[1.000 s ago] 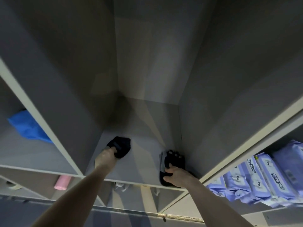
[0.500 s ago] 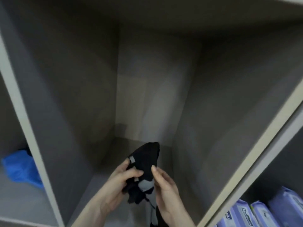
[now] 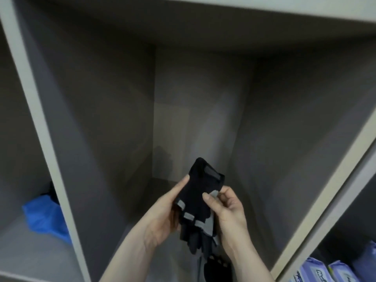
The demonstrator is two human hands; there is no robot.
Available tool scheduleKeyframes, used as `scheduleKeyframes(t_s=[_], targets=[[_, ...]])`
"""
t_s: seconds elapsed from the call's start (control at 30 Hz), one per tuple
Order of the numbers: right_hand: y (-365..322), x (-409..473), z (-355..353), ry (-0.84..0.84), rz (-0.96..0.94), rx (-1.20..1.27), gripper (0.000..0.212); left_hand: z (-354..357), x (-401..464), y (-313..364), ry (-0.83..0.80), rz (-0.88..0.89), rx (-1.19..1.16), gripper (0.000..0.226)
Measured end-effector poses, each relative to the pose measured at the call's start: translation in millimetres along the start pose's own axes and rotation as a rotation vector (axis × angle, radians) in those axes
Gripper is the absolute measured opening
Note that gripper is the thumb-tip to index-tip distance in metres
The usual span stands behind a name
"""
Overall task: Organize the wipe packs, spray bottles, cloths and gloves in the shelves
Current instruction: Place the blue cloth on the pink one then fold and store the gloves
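Between both hands, a black glove with grey strips (image 3: 195, 200) is held up in front of the middle shelf compartment (image 3: 203, 98). Left hand (image 3: 162, 216) cups it from the side, fingers curled round its edge; right hand (image 3: 225, 208) pinches the cuff. Below them, another black glove (image 3: 216, 268) lies on the shelf floor. A blue cloth (image 3: 46, 216) sits in the left compartment, wipe packs (image 3: 325, 271) lower right.

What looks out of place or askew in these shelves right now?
Little stands out. The blue cloth in the left compartment lies crumpled rather than folded. A second black glove lies on the middle shelf floor while both hands hold the black glove.
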State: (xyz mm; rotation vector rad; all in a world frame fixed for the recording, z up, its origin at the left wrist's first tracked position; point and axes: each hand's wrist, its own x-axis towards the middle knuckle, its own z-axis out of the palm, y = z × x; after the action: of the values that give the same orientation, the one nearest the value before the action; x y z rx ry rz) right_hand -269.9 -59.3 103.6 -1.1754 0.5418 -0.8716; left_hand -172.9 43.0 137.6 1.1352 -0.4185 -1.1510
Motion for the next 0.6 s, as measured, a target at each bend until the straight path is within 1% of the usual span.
scheduleKeyframes(t_s=[0.07, 0.13, 0.17, 0.23, 0.27, 0.3, 0.33, 0.4, 0.43, 0.47, 0.5, 0.53, 0.57, 0.6], targets=[[-8, 3, 0, -0.006, -0.133, -0.152, 0.013, 2, -2, 4, 0.001, 0.055, 0.046, 0.038], [-15, 3, 4, -0.02, -0.224, -0.211, 0.014, 4, 0, 6, 0.025, 0.15, 0.003, 0.032], [-16, 3, 6, 0.005, -0.271, -0.285, 0.016, 6, 1, 6, 0.04, 0.214, -0.017, 0.031], [-15, 3, 9, 0.163, -0.393, -0.538, 0.027, 11, 2, 5, 0.105, 0.374, 0.001, 0.024], [-16, 0, 11, 0.256, -0.444, -0.589, 0.031, 14, 2, 4, 0.159, 0.457, 0.03, 0.017], [-18, -4, 14, 0.3, -0.448, -0.564, 0.03, 18, 2, 4, 0.219, 0.527, 0.07, 0.012], [-23, -11, 18, 0.265, -0.415, -0.469, 0.028, 20, 1, 2, 0.275, 0.582, 0.127, 0.01], [-31, -21, 28, 0.07, -0.228, -0.209, 0.035, 20, 1, -1, 0.339, 0.675, 0.314, 0.014], [-33, -25, 31, -0.026, -0.14, -0.134, 0.038, 19, 2, -2, 0.346, 0.709, 0.456, 0.017], [-33, -27, 33, -0.079, -0.096, -0.13, 0.04, 18, 1, -3, 0.341, 0.731, 0.603, 0.022], [-33, -27, 35, -0.095, -0.08, -0.125, 0.042, 17, 0, -3, 0.326, 0.738, 0.722, 0.027], [-31, -26, 35, -0.076, -0.075, -0.093, 0.042, 16, -1, -3, 0.302, 0.73, 0.785, 0.03], [-30, -23, 35, -0.028, -0.056, -0.043, 0.036, 16, -4, -1, 0.267, 0.711, 0.791, 0.033], [-31, -21, 34, 0.023, -0.029, -0.001, 0.027, 15, -6, 1, 0.227, 0.688, 0.751, 0.037]])
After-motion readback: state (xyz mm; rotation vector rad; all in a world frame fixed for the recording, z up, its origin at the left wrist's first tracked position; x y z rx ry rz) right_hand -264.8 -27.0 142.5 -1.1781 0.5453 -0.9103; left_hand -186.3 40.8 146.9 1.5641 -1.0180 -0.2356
